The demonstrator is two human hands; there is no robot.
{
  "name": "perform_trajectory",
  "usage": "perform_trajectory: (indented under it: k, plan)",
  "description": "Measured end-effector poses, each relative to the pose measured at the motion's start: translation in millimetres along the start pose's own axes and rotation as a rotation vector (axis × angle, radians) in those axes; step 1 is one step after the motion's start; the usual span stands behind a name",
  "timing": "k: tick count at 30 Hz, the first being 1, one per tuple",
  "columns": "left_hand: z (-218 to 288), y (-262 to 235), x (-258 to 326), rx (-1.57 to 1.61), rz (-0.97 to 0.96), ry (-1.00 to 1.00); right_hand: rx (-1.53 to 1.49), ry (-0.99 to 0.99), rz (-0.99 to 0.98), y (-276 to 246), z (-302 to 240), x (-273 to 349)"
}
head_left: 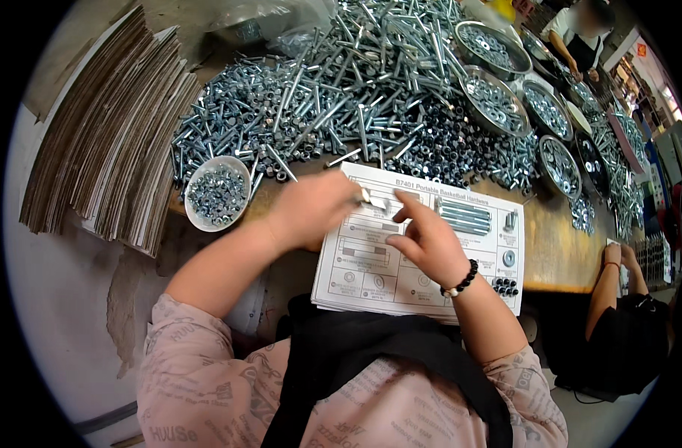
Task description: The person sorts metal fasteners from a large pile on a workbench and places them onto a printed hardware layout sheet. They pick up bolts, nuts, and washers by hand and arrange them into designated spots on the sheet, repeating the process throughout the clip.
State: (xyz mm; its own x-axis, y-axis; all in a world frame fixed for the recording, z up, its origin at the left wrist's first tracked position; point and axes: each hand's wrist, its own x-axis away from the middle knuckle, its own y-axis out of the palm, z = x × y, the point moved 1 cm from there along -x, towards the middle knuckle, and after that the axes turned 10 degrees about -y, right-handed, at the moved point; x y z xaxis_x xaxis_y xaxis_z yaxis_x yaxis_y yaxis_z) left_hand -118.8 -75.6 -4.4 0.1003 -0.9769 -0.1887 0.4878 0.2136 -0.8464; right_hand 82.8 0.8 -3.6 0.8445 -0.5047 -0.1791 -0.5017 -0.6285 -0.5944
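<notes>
A printed white card (333,287) lies on top of a small stack of similar sheets in front of me. My left hand (311,207) is over the card's upper left, smeared by motion. Shiny metal pieces, apparently bolts (378,200), show by its fingertips; whether it grips them is unclear. My right hand (434,239) hovers over the middle of the card, thumb and forefinger apart, holding nothing visible. To its right, several long bolts (464,216) lie side by side on the card. Short bolts (511,220), a washer (509,258) and several black nuts (505,286) sit along the card's right side.
A large heap of bolts (356,67) and nuts (438,138) covers the wooden table (561,257). A white bowl of nuts (218,193) stands left, beside tall stacked cardboard (110,134). Metal bowls of washers (494,101) line the right. Co-workers' hands (621,256) are at far right.
</notes>
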Motion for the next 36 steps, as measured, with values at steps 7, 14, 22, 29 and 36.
perform_trajectory:
  k: [7, 14, 22, 29, 36]
  plan:
    - [-1.8, 25.7, 14.7, 0.137, 0.134, 0.139, 0.335, -0.139, -0.106, 24.4, 21.0, 30.3]
    - [18.2, 17.5, 18.9, 0.232, -0.047, -0.225, 0.512, -0.179, -0.072, 31.7, 18.7, 36.5]
    - [-10.1, 42.1, 38.5, 0.12, -0.152, -0.065, 0.516, -0.185, -0.085, 23.3, 26.4, 41.1]
    - [-2.9, 44.9, 40.7, 0.126, -0.156, 0.039, 0.445, -0.215, -0.024, 26.5, 24.7, 30.6]
    - [-3.4, 46.3, 43.9, 0.087, -0.168, 0.033, 0.472, -0.181, -0.132, 24.9, 22.0, 26.2]
